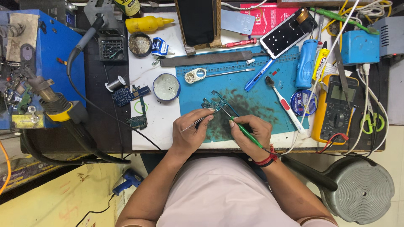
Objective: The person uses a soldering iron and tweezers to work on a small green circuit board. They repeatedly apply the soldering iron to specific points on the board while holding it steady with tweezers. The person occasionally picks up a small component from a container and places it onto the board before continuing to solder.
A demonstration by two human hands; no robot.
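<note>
Left hand [191, 132] pinches tweezers [198, 122], right hand [252, 132] grips a green soldering iron [243, 130]; both tips meet the circuit board [213, 103] on the blue mat [256, 94]. Nearby, a round tin [166, 87] holds pale paste.

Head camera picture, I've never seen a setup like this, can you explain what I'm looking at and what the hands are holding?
This is one view from a camera worn on a person's head, looking down at a cluttered repair bench. The left hand holds thin tweezers. The right hand holds a green-handled soldering iron. Both tips meet at a small circuit board lying on a blue work mat. Around it lie a toothbrush, a yellow meter, a phone, a round tin and more circuit boards.
</note>
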